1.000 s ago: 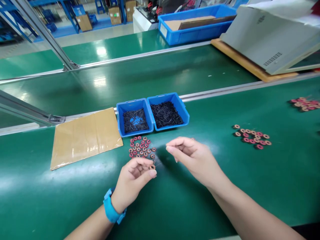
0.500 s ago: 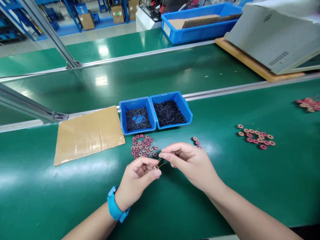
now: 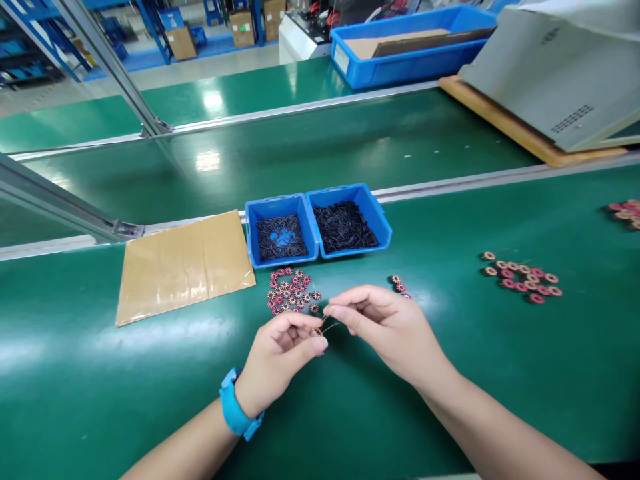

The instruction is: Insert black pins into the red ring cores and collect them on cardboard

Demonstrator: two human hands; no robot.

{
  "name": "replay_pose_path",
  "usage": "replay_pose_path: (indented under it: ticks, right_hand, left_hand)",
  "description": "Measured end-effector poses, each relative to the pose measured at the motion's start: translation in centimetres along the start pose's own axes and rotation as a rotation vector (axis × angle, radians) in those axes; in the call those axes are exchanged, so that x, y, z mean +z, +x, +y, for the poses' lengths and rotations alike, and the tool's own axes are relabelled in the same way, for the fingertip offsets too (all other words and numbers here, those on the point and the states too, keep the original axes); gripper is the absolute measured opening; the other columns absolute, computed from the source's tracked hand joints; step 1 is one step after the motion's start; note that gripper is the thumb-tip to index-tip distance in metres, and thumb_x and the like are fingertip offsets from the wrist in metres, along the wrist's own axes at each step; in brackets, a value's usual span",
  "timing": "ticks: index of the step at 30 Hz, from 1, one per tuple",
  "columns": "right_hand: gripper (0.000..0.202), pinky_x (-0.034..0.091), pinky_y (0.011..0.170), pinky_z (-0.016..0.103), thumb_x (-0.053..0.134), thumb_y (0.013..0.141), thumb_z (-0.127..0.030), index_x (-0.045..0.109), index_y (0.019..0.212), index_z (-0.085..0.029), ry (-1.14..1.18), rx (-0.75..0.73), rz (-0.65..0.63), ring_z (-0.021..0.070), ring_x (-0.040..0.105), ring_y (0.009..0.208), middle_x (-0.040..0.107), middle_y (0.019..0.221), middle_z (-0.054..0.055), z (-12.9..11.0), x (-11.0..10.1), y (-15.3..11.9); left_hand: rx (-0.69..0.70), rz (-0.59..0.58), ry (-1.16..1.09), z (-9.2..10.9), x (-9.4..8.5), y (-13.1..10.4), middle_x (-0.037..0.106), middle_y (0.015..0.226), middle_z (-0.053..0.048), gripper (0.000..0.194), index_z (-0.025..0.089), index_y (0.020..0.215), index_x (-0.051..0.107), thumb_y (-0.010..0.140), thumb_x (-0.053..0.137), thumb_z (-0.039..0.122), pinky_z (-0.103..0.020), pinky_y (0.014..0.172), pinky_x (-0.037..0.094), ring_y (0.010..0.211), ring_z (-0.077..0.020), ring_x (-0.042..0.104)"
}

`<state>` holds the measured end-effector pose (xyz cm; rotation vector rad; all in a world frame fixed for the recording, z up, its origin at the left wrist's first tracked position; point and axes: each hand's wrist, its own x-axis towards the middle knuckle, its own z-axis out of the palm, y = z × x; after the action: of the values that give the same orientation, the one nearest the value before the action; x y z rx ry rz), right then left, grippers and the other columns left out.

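My left hand point(image 3: 285, 353), with a blue band at the wrist, pinches a small copper-wound ring coil point(image 3: 316, 332) between thumb and fingertips. Thin wire leads point(image 3: 331, 327) stick out of the coil to the right. My right hand point(image 3: 387, 327) is closed at the fingertips on one of these leads, close beside the coil; its very tip is hidden by the fingers. Just beyond my hands lies a group of red and copper ring coils point(image 3: 290, 291). A few more ring coils point(image 3: 400, 287) lie behind my right hand, partly covered by it.
Two blue bins point(image 3: 283, 230) point(image 3: 347, 223) hold short black tube-like pieces. A cardboard sheet point(image 3: 185, 270) lies to their left. Further coils point(image 3: 525, 279) are at the right, with another pile point(image 3: 625, 213) by the edge. Behind stand a metal post point(image 3: 115, 67), a large blue tray point(image 3: 410, 67) and a grey cabinet point(image 3: 540, 80).
The whole scene has shifted slightly to the right in view. Both hands keep nearly the same pose, with the coil and its lead still held.
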<state>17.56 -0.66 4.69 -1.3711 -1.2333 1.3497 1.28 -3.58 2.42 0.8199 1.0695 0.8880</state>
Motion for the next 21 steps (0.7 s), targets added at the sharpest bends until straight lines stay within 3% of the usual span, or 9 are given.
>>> replay_pose_path:
  ticks: [7,12,21]
  right_hand:
    - [0.019,0.048,0.047,0.025,0.069,0.067,-0.038,0.069,0.071,-0.020,-0.023,0.020,-0.092,0.0103,0.054,0.048,0.069,0.065,0.004,0.00,-0.09,-0.09]
    - [0.017,0.046,0.047,0.023,0.065,0.072,-0.036,0.071,0.070,-0.021,-0.031,-0.048,-0.190,0.0104,0.055,0.054,0.069,0.075,0.004,-0.27,-0.24,0.04]
    - [0.019,0.049,0.048,0.024,0.070,0.067,-0.036,0.067,0.074,-0.019,-0.002,0.023,-0.098,0.0109,0.057,0.051,0.068,0.064,0.002,0.24,-0.22,-0.03]
  left_hand:
    - [0.004,-0.004,-0.029,-0.01,0.01,-0.02,0.059,0.066,0.001,0.024,0.016,0.082,0.065,0.065,0.075,0.029,-0.026,0.064,0.046,0.062,-0.0095,0.054]
    - [0.002,-0.006,-0.059,-0.13,-0.01,0.07,0.059,0.066,0.002,0.023,0.017,0.083,0.066,0.064,0.075,0.027,-0.025,0.063,0.045,0.062,-0.0088,0.054]
    - [0.054,0.011,-0.022,0.19,0.01,0.12,0.059,0.071,0.001,0.021,0.017,0.082,0.068,0.064,0.075,0.025,-0.026,0.065,0.045,0.064,-0.0097,0.052]
